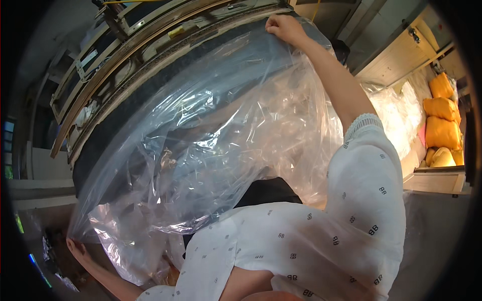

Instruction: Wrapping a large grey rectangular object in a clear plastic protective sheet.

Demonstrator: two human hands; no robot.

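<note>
A large sheet of clear plastic film is stretched wide in front of me, wrinkled and glossy, and its near part hangs in loose folds down to my lap. At the far right corner, my right hand is closed with curled fingers on the film's edge. My left hand is low at the left, its fingers closed on the film's other corner. Under the film's far part lies a dark, curved-looking work surface. Whether the film is one layer or several, I cannot tell.
A long machine frame with bars and rails runs along the surface's far side, with a small yellow piece on it. To the right are a brightly lit heap of clear plastic, stacked orange bundles and a wooden panel.
</note>
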